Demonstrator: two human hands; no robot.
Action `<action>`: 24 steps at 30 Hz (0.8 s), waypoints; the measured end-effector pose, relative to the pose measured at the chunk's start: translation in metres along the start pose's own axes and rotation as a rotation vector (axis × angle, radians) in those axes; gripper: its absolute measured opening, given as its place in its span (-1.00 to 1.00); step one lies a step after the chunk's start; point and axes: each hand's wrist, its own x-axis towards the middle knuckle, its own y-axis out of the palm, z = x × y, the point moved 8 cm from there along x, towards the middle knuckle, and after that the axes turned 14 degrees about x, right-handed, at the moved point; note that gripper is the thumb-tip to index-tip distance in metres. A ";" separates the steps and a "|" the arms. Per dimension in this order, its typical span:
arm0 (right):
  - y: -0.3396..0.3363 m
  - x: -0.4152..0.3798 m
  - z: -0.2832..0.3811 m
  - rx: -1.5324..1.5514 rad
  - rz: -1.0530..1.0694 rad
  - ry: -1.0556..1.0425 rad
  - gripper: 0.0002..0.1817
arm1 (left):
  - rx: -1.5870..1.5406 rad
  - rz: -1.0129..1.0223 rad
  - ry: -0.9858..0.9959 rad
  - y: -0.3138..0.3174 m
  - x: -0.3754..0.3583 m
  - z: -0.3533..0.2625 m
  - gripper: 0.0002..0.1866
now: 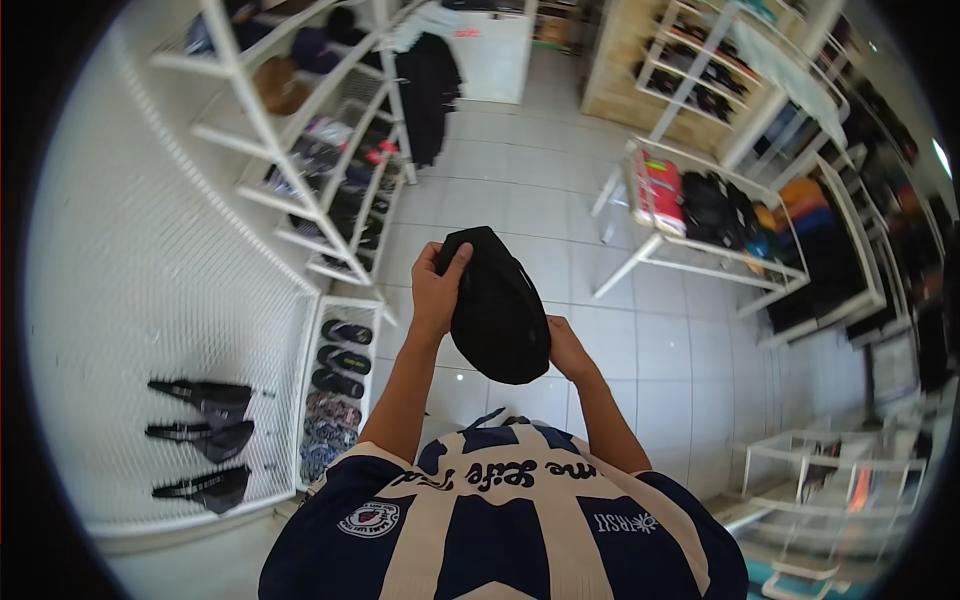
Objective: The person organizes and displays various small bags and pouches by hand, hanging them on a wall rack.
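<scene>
Between my two hands I hold a black, soft-looking fabric item (pixel 494 318), a flattened long oval with a pointed top and a seam or strap along its right side. Its exact kind, a hat or a small bag, does not show clearly. My left hand (pixel 436 292) grips its upper left edge, thumb on the near face and fingers behind. At the lower right edge, my right hand (pixel 567 350) is closed on the item, with most fingers hidden behind it. The item is held up in front of my chest, above the tiled floor.
White shelves (pixel 290 170) with caps and sandals stand at the left, above a low rack of flip-flops (pixel 343 358). Dark bags (pixel 205 440) hang on the mesh wall. To the right is a white table frame (pixel 650 245) with folded clothes. Dark garments (pixel 425 95) hang ahead.
</scene>
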 end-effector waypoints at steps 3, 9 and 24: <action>-0.054 -0.058 0.031 -0.138 -0.109 -0.256 -0.46 | 0.012 0.111 -0.055 0.083 -0.003 0.014 -0.71; -0.120 -0.155 0.059 0.122 -0.528 -0.422 -0.57 | 0.032 0.177 -0.191 0.210 -0.014 0.042 -0.68; -0.313 -0.173 0.095 0.275 -0.950 -0.550 -0.39 | -0.033 0.436 -0.366 0.508 0.029 0.155 -0.66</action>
